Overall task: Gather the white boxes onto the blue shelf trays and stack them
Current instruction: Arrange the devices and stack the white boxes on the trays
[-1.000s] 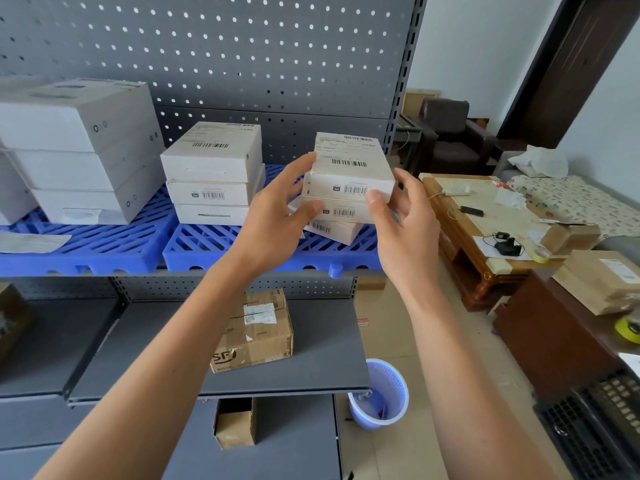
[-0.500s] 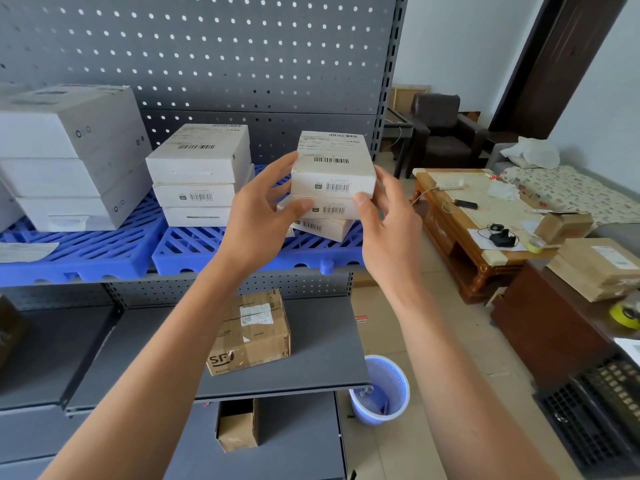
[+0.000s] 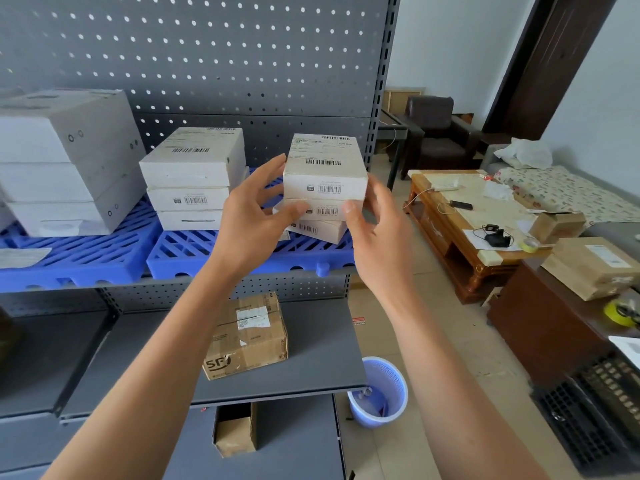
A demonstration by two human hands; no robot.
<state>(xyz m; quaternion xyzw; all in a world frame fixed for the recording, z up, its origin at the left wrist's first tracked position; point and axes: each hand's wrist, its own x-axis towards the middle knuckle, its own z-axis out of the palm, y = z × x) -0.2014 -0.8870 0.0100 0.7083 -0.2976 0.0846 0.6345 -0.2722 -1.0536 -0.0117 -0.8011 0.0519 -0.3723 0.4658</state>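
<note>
White box stack [image 3: 325, 183], squarer than before yet unfinished, is clasped on blue tray [image 3: 207, 252] by left hand [image 3: 249, 225] and right hand [image 3: 377, 244].

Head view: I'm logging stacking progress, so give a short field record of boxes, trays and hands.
right stack: three white boxes on the right blue tray, bottom one skewed
left hand: grips its left side
right hand: grips its right side
middle stack: three white boxes, same tray
large stack: bigger white boxes, left blue tray
lower shelf: brown carton

top box [image 3: 325, 168] nudged sq. over mid box [image 3: 322, 211] | less skew vs 1s ago
</note>
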